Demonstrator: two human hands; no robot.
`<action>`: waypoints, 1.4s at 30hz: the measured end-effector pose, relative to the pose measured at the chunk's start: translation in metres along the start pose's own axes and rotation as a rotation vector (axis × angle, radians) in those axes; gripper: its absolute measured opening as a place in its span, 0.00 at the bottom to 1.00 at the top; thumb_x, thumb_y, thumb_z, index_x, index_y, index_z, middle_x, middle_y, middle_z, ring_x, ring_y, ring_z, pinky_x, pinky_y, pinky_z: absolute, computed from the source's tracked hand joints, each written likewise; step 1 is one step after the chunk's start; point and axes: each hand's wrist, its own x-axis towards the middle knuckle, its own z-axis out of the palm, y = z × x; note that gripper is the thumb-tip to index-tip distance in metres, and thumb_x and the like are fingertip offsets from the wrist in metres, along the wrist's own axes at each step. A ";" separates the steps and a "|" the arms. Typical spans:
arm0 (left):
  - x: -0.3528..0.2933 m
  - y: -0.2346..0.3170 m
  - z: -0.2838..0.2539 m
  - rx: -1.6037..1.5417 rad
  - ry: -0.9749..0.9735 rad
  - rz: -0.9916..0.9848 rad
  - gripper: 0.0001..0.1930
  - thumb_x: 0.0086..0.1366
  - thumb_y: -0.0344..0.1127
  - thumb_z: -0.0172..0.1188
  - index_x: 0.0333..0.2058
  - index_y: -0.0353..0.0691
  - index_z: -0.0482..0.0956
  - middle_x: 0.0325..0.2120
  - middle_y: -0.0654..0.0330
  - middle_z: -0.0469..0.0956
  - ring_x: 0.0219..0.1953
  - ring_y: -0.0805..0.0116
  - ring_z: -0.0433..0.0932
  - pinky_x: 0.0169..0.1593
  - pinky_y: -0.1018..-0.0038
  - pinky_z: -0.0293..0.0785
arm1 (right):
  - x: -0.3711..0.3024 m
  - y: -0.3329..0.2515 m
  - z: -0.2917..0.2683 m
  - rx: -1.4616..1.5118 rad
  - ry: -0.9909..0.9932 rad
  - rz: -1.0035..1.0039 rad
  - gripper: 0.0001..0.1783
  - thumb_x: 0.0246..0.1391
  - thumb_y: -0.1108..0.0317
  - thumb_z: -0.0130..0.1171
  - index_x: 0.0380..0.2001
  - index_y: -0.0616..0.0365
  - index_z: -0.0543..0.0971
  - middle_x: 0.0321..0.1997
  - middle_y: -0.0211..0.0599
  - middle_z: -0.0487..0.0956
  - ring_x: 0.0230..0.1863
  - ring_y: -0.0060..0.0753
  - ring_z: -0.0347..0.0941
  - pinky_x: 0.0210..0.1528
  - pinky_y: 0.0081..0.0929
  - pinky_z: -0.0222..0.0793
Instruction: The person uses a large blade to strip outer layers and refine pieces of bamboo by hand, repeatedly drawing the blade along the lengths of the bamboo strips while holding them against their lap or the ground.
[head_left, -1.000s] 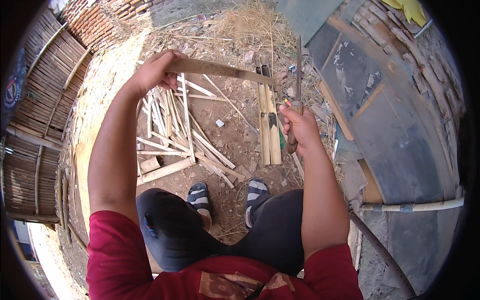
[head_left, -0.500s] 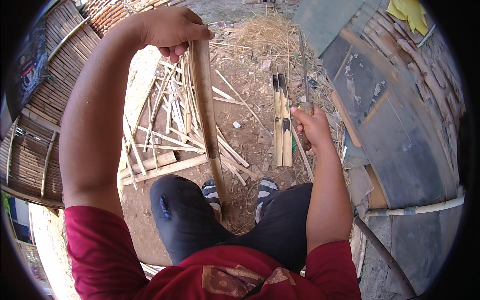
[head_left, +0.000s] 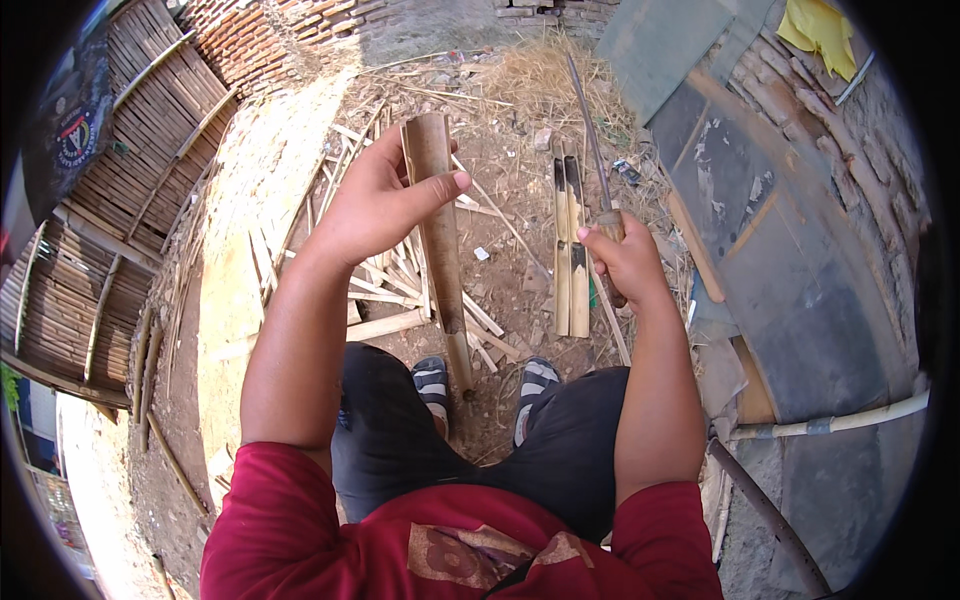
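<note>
My left hand [head_left: 375, 208] is closed round the upper part of a split bamboo piece [head_left: 442, 240], thumb across its hollow face. The piece stands steeply, its lower end near the ground between my feet. In my right hand [head_left: 634, 265] is a machete [head_left: 588, 115], gripped by its handle, with the long narrow blade pointing up and away. The blade is apart from the bamboo. On the ground just left of the right hand lie split bamboo halves [head_left: 573, 300] with dark inner patches.
Beyond my left hand, thin bamboo strips [head_left: 395, 285] lie in a loose pile. Dry straw [head_left: 540, 85] is heaped at the far side. Dark boards [head_left: 790, 270] lean along the right. A woven bamboo panel [head_left: 150, 130] stands at the left, and a brick wall [head_left: 250, 40] at the back.
My left hand has come lower and nearer, from the bamboo's top end to a grip around its upper part. The machete's blade has tipped slightly left; my right hand has barely moved.
</note>
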 end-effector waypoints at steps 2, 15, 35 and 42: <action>-0.014 -0.019 0.014 -0.202 0.007 0.049 0.22 0.68 0.37 0.67 0.57 0.36 0.74 0.46 0.58 0.81 0.50 0.68 0.79 0.56 0.67 0.73 | -0.004 -0.006 0.001 0.003 -0.041 -0.010 0.19 0.55 0.60 0.70 0.41 0.61 0.76 0.26 0.26 0.75 0.23 0.18 0.69 0.27 0.22 0.66; 0.003 -0.015 0.019 0.144 0.311 0.101 0.11 0.72 0.32 0.58 0.49 0.33 0.78 0.30 0.58 0.84 0.32 0.73 0.83 0.34 0.73 0.79 | -0.069 -0.126 -0.004 0.055 0.008 -0.357 0.19 0.61 0.61 0.65 0.47 0.62 0.75 0.25 0.26 0.75 0.18 0.12 0.65 0.20 0.17 0.62; 0.058 -0.049 0.068 0.194 0.513 0.276 0.06 0.66 0.34 0.59 0.38 0.39 0.76 0.28 0.41 0.79 0.34 0.35 0.78 0.38 0.48 0.73 | -0.061 -0.172 0.037 -0.208 -0.209 -0.120 0.22 0.62 0.57 0.62 0.45 0.67 0.73 0.23 0.29 0.74 0.18 0.20 0.73 0.20 0.23 0.69; 0.057 -0.049 0.069 0.222 0.490 0.248 0.07 0.67 0.35 0.59 0.40 0.41 0.77 0.28 0.41 0.80 0.34 0.35 0.79 0.37 0.48 0.73 | -0.061 -0.164 0.041 -0.159 -0.229 -0.109 0.20 0.63 0.58 0.60 0.44 0.66 0.73 0.24 0.30 0.74 0.18 0.20 0.72 0.20 0.23 0.70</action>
